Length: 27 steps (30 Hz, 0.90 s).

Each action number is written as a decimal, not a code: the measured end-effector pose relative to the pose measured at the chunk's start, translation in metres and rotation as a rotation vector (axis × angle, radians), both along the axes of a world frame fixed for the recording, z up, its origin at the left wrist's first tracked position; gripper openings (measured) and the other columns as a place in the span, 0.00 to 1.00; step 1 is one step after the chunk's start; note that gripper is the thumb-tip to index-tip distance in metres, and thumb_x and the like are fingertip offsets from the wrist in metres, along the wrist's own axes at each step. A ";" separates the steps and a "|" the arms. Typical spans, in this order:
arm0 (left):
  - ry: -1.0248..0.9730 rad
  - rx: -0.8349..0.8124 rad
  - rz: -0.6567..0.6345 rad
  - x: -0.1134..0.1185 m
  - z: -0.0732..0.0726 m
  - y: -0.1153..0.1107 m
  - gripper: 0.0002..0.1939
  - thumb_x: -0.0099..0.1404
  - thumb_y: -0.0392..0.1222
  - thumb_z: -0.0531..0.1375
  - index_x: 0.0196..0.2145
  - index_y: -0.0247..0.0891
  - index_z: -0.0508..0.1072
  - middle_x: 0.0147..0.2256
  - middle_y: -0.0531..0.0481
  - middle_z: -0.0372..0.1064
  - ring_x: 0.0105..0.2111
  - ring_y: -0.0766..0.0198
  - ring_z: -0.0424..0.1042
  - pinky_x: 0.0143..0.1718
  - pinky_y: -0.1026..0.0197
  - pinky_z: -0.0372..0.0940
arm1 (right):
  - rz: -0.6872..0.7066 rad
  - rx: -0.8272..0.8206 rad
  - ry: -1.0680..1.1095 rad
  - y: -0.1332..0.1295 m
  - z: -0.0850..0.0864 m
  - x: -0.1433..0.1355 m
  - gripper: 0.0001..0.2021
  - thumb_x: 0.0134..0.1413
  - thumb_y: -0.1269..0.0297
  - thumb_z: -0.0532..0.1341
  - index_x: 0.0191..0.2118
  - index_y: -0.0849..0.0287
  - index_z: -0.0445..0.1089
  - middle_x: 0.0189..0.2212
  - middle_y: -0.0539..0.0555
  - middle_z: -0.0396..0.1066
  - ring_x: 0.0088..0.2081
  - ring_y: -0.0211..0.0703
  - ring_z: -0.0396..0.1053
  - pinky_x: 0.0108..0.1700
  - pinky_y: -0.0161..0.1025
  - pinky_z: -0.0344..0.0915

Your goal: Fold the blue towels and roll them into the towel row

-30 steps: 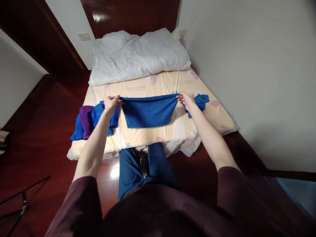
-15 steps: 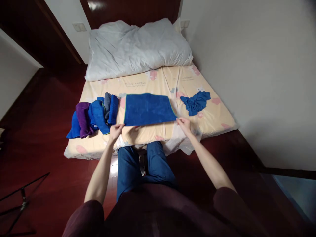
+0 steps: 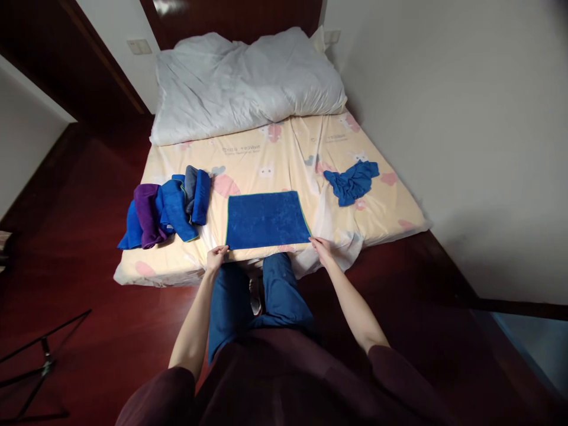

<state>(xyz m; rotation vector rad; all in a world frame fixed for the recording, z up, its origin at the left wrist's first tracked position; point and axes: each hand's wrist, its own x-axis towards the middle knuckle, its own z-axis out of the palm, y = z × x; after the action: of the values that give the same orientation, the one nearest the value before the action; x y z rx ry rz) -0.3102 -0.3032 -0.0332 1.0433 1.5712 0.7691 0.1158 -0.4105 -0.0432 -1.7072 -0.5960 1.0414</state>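
A blue towel (image 3: pixel 268 220) with a thin green edge lies spread out on the bed, its near edge pulled straight. My left hand (image 3: pixel 216 258) pinches its near left corner. At the near right corner, my right hand (image 3: pixel 321 249) grips the cloth between thumb and fingers. To the left is a heap of rolled and bunched towels: a purple towel (image 3: pixel 147 216), a grey towel (image 3: pixel 190 188) and several blue ones, among them a blue roll (image 3: pixel 202 197). A crumpled blue cloth (image 3: pixel 352 183) rests to the right.
The bed (image 3: pixel 257 163) has a pale yellow printed sheet. A large white quilt (image 3: pixel 248 89) is piled at its head, against a dark headboard (image 3: pixel 239 18). A white wall (image 3: pixel 452 130) stands on the right. Black stand legs (image 3: pixel 45 361) are on the floor at left.
Both hands have drawn the towel toward me and lower, and it now lies flatter on the sheet near the bed's front edge. The heap and the crumpled cloth stay put.
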 end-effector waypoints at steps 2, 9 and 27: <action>-0.023 0.017 0.029 -0.006 -0.006 -0.004 0.35 0.46 0.72 0.70 0.35 0.36 0.78 0.18 0.61 0.51 0.19 0.71 0.50 0.23 0.64 0.48 | -0.018 0.011 0.021 -0.005 -0.004 0.005 0.31 0.32 0.32 0.72 0.26 0.55 0.67 0.18 0.42 0.54 0.20 0.32 0.47 0.23 0.35 0.43; -0.025 -0.019 -0.019 -0.027 -0.021 -0.015 0.38 0.41 0.69 0.73 0.37 0.32 0.81 0.18 0.62 0.51 0.18 0.72 0.50 0.22 0.64 0.46 | 0.055 -0.040 0.058 -0.025 -0.013 0.014 0.27 0.32 0.37 0.76 0.30 0.54 0.73 0.17 0.45 0.53 0.21 0.35 0.46 0.25 0.39 0.41; -0.010 -0.166 -0.363 -0.062 0.003 -0.008 0.26 0.48 0.61 0.75 0.31 0.33 0.81 0.18 0.53 0.58 0.19 0.69 0.50 0.21 0.62 0.43 | 0.518 -0.298 -0.001 0.020 0.026 0.051 0.24 0.35 0.43 0.76 0.27 0.58 0.73 0.17 0.41 0.53 0.22 0.31 0.46 0.24 0.33 0.39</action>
<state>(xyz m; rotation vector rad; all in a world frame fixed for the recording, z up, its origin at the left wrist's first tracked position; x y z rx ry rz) -0.3720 -0.3112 -0.0297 1.1559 1.3585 0.3894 0.1664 -0.3908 -0.0173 -1.8537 -0.9533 1.5554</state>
